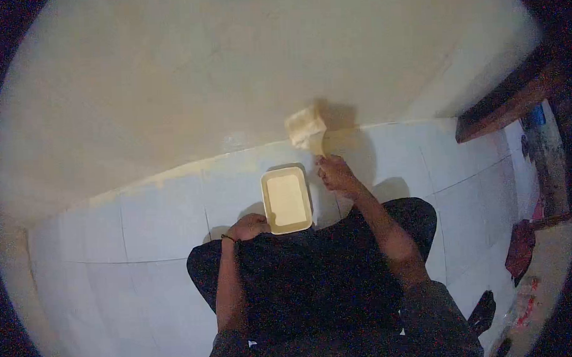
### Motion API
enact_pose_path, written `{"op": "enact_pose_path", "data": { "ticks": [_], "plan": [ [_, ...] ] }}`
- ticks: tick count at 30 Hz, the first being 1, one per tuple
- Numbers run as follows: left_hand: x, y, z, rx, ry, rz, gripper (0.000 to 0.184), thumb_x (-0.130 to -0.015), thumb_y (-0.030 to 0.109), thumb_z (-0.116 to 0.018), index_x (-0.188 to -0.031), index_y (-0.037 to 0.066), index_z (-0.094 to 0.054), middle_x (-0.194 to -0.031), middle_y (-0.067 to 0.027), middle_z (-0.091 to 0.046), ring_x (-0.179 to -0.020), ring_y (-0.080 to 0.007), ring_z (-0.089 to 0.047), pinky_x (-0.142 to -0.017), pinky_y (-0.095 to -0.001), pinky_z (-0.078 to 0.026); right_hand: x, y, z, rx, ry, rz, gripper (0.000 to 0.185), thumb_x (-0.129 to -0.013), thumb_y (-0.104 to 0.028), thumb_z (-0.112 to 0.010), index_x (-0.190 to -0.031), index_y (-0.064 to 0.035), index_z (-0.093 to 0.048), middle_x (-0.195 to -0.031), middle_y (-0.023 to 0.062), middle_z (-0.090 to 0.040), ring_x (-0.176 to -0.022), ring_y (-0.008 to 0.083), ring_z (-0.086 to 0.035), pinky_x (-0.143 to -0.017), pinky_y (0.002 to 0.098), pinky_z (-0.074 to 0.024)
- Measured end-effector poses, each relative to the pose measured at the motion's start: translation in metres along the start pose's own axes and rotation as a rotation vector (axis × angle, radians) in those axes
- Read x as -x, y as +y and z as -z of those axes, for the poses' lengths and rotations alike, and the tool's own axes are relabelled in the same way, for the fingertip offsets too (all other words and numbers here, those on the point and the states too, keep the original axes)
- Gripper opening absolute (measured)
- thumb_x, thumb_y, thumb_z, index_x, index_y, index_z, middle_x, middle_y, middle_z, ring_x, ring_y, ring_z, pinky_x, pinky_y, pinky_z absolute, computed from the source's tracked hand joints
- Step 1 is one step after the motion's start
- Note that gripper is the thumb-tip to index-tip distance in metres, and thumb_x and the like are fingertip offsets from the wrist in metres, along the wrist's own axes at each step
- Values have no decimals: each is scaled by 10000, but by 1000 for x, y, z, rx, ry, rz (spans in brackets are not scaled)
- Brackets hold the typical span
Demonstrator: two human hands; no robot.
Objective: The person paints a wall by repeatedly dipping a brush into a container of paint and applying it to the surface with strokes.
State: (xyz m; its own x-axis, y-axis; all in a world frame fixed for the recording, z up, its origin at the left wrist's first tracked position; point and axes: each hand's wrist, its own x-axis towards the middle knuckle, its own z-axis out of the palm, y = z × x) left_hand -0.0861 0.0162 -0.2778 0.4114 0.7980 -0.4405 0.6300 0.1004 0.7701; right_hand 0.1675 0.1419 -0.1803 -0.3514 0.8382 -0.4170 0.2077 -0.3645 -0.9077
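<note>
My right hand [337, 175] is closed round the handle of a wide paintbrush [306, 127], whose cream-coated head is raised near the foot of the wall and slightly blurred. Below and to the left of the brush is a rectangular cream tray [266, 201] with pale yellow paint inside, in front of my lap. My left hand [250, 226] is at the tray's lower left corner, its fingers bent against the rim; the fingertips are partly hidden.
A cream wall [200, 74] rises ahead, with paint smears along its base on the white tiled floor [155, 227]. At the right are a brown wooden edge [504, 108], a dark red cloth [521, 249] and a black object [483, 311].
</note>
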Motion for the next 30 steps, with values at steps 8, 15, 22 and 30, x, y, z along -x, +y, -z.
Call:
{"op": "enact_pose_path", "data": {
  "ticks": [8,15,22,30],
  "plan": [
    [7,15,4,15,15,31,408,-692,358,-522,-921,24,-573,-909,-140,-582,-873,-263,-539,-774,-347,-408,-21,48,5,-461,151,-84,208,-825,-248,-421,-685,-98,-456,-509,-1,-403,-344,87,-322,-291,220,-247],
    [5,10,1,100,6,68,380,-701,335,-512,-920,31,-578,-936,-130,-577,-890,-270,-532,-808,-350,-395,-39,70,19,-714,199,-172,210,-837,-264,-418,-732,-85,-448,-513,0,-403,-329,90,-306,-286,216,-234],
    [-5,-12,-4,-13,46,-51,361,-705,320,-510,-908,30,-581,-923,-126,-581,-880,-268,-534,-798,-352,-398,-56,59,8,-784,-91,-256,219,-834,-266,-432,-740,-69,-449,-513,-2,-404,-320,75,-286,-285,206,-234],
    [-1,-10,-5,149,52,3,314,-692,318,-523,-797,31,-597,-790,-129,-594,-792,-261,-551,-730,-350,-412,-11,-24,-29,-353,41,-165,220,-815,-274,-462,-786,-55,-454,-544,-6,-409,-339,57,-305,-286,184,-244]
  ]
}}
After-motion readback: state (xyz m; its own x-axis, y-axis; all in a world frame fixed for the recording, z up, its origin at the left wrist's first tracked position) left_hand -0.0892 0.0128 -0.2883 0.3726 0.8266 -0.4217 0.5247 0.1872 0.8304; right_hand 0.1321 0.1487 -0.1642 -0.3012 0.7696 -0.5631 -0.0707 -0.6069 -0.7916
